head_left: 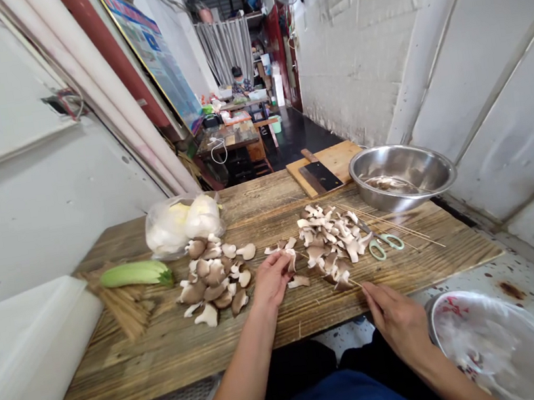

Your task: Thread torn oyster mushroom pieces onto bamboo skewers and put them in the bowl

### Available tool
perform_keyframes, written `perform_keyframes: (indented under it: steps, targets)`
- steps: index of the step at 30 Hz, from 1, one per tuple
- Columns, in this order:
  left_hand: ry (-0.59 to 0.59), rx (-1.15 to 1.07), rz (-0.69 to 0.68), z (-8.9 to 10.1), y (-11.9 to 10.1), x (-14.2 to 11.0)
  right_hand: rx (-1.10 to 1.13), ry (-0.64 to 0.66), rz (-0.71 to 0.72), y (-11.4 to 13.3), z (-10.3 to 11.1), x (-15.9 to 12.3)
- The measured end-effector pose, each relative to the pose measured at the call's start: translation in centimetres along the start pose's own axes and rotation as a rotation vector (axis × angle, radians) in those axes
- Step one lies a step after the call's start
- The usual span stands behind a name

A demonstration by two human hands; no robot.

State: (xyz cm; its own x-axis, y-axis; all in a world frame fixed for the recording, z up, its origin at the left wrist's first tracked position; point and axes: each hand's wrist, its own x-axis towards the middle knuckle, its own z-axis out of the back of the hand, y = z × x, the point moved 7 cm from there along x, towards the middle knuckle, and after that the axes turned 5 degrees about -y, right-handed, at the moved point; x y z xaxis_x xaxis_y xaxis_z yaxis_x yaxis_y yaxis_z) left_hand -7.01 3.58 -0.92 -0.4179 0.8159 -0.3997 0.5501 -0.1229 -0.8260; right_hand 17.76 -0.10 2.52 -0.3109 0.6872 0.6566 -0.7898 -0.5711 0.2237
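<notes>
My left hand (pixel 272 277) is closed in a pinch on a piece of oyster mushroom (pixel 292 261), just above the wooden table. Between the thumb and fingers of my right hand (pixel 398 315) is the end of a thin bamboo skewer (pixel 355 283), near the table's front edge. Mushroom pieces (pixel 341 277) sit along that skewer, partly merging with the heap behind. A pile of torn mushroom pieces (pixel 326 231) lies beyond my hands, and larger whole mushrooms (pixel 215 273) are heaped to the left. Green-handled scissors (pixel 385 246) rest right of the torn pieces.
Loose skewers (pixel 400 226) lie near a steel bowl (pixel 402 174). A cleaver (pixel 320 176) rests on a cutting board (pixel 340 158). Leftward are a bagged bundle (pixel 184 225), a green gourd (pixel 133 274) and a skewer bundle (pixel 126 312). A lined bucket (pixel 507 351) stands lower right.
</notes>
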Motion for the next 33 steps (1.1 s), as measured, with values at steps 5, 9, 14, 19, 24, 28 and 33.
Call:
perform_keyframes:
  steps: [5, 9, 14, 19, 24, 28, 33]
  targets:
    - [0.023, -0.019, 0.011, -0.1, 0.2, 0.1, 0.054, 0.001, 0.018, 0.1, 0.3, 0.1]
    - [0.020, -0.041, 0.019, -0.2, 0.1, 0.1, 0.060, -0.019, 0.023, 0.0, 0.4, 0.0]
    - [0.017, -0.044, 0.017, -0.5, -0.1, -0.2, 0.061, -0.034, 0.027, 0.1, 0.4, 0.0]
    - [0.024, -0.018, 0.009, -0.5, -0.4, -0.2, 0.059, -0.013, 0.020, -0.1, 0.2, 0.0]
    - [-0.177, 0.271, -0.353, 3.0, -4.9, 0.6, 0.002, -0.074, -0.021, -1.4, 0.9, 0.2]
    - [0.068, 0.944, -0.484, 2.0, -5.9, 1.0, -0.021, -0.080, -0.030, -2.1, 1.0, 0.1]
    - [0.036, 1.291, -0.620, 0.5, -5.7, 0.8, -0.009, -0.073, -0.026, -1.9, 0.8, -0.3]
